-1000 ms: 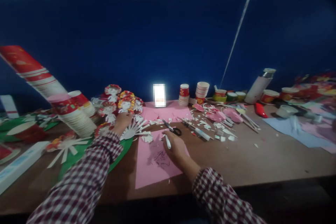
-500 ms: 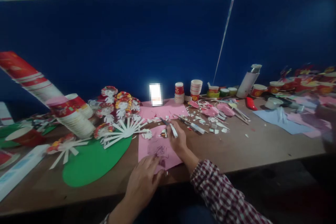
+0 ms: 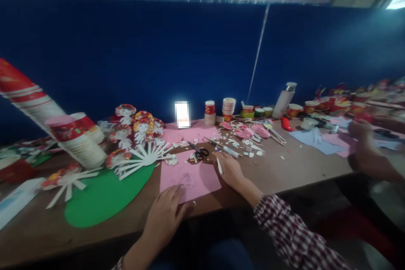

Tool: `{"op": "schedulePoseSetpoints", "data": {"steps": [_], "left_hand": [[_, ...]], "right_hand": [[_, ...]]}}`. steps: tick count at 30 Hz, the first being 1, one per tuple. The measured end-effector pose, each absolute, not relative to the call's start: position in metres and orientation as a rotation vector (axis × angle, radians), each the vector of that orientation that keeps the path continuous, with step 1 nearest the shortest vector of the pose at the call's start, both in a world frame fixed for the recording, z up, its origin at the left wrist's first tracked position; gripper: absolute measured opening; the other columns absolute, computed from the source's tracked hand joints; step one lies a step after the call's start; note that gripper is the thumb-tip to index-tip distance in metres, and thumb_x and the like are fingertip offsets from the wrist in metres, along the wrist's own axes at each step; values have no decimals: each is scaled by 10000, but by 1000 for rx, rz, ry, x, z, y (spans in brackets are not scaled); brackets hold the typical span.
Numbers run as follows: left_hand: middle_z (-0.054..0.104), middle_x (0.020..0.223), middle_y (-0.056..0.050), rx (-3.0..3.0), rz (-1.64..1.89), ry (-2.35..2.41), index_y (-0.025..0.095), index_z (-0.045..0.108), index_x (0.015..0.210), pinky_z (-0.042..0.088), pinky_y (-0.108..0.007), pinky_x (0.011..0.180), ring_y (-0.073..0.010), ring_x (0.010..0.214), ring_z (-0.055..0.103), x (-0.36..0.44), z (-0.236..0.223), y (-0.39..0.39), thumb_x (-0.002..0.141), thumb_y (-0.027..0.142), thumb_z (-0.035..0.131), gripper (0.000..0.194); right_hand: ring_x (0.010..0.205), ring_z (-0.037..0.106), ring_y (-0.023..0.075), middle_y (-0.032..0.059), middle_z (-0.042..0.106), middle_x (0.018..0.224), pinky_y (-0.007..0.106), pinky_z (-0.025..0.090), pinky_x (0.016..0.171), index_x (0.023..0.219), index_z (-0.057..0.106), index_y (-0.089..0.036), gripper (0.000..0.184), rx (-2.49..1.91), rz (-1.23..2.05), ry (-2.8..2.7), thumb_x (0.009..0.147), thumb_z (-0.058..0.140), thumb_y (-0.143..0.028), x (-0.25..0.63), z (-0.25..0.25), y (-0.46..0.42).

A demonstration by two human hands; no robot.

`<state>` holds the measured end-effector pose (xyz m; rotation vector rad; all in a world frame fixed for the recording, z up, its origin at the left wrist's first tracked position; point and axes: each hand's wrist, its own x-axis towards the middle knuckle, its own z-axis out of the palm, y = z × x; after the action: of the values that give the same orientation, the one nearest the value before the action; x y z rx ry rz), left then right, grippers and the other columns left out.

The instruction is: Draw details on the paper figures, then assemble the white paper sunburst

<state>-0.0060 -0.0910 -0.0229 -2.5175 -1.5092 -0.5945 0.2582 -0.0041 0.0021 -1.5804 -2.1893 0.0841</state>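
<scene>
While the left hand (image 3: 163,215) lies loose, grasping nothing, on the near-left corner of the pink paper sheet (image 3: 204,183), probably light, easily creased and best held by its margins, the right hand (image 3: 232,171) beyond grasps a likely stiff white marker pen (image 3: 219,165).

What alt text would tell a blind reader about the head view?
A person's left hand lies on the near edge of a pink paper sheet bearing dark lines, while the right hand holds a white pen beside it. Scissors lie near the sheet's far edge, with a green oval sheet and stacked paper cups to the left.
</scene>
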Motion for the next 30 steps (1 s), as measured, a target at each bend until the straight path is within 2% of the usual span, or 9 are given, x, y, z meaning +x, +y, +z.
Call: {"op": "schedulePoseSetpoints", "data": {"steps": [4, 9, 12, 17, 24, 30], "left_hand": [[647, 1197, -90, -2521, -594, -1491, 201, 635, 1160, 505, -420, 911, -255, 1087, 595, -6, -25, -85, 891, 521, 481, 445], [649, 1200, -95, -2506, -612, -1452, 187, 628, 1165, 518, -429, 900, -260, 1082, 603, -7, -28, -83, 891, 525, 478, 460], [648, 1203, -93, -2492, -612, -1466, 187, 621, 1170, 517, -432, 908, -261, 1089, 601, -8, -28, -82, 892, 500, 492, 438], [639, 1216, -85, -2494, -604, -1522, 197, 613, 1172, 509, -443, 919, -256, 1098, 592, -9, -26, -81, 902, 353, 503, 330], [619, 1240, -95, -2496, -639, -1624, 187, 596, 1191, 465, -475, 960, -270, 1129, 559, -2, -21, -90, 885, 344, 538, 348], [595, 1274, -88, -2543, -705, -1719, 201, 577, 1214, 421, -451, 1005, -250, 1166, 525, 0, -12, -95, 882, 305, 538, 350]], "right_hand": [[1038, 570, 206, 103, 625, 1132, 283, 457, 846, 1272, 545, -229, 405, -1692, -50, -2398, 922, 378, -113, 262, 19, 0], [1010, 571, 218, 106, 624, 1116, 309, 468, 817, 1197, 586, -222, 322, -1690, -163, -2551, 950, 387, -163, 253, 20, 11], [1025, 569, 217, 116, 606, 1162, 320, 470, 834, 1220, 568, -220, 329, -1674, -231, -2606, 953, 386, -159, 250, 19, 14], [1063, 569, 238, 144, 593, 1196, 329, 486, 831, 1252, 545, -197, 353, -1716, -337, -2624, 931, 415, -131, 247, 19, 17], [1040, 599, 255, 159, 615, 1150, 338, 519, 785, 1287, 520, -173, 385, -1750, -405, -2674, 925, 403, -114, 247, 23, 21], [1052, 594, 282, 170, 609, 1139, 360, 535, 752, 1337, 477, -168, 444, -1745, -407, -2741, 910, 390, -88, 249, 24, 27]]}}
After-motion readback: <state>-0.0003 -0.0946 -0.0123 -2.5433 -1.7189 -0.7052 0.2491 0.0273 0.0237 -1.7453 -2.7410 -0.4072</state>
